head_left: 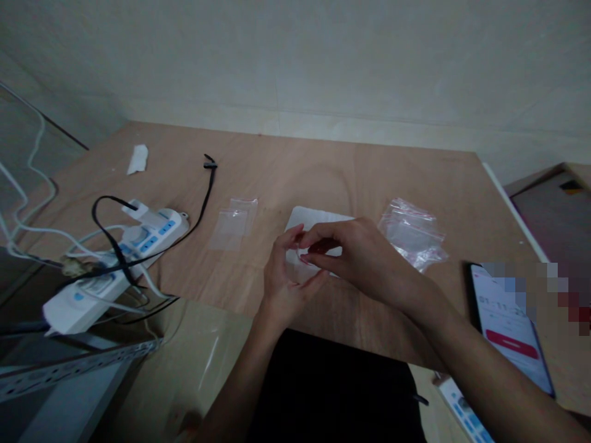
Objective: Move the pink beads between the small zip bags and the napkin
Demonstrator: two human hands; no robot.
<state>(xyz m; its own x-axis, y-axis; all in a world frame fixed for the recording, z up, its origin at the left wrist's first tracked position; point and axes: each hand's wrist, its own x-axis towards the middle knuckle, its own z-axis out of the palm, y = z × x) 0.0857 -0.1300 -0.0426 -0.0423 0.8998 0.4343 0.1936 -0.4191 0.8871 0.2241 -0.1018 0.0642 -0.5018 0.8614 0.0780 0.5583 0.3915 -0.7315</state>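
Observation:
My left hand (287, 267) is curled with thumb and fingers around what looks like a small clear zip bag (295, 261), mostly hidden by my fingers. Reaching across from the right, my right hand (357, 252) pinches at the bag's top edge with thumb and forefinger. Both hands are over a white rounded pad (307, 215) on the table. To the right of them is a loose pile of clear zip bags (410, 231) with reddish seal lines. Two flat clear bags (233, 224) lie overlapping on the left.
The wooden table (295, 166) meets a wall at the back. A white power strip (157, 237) with tangled cables is at the left edge, near a black cable (210, 184). A scrap of white paper (137, 159) lies at back left. A lit phone (512, 332) rests at the right.

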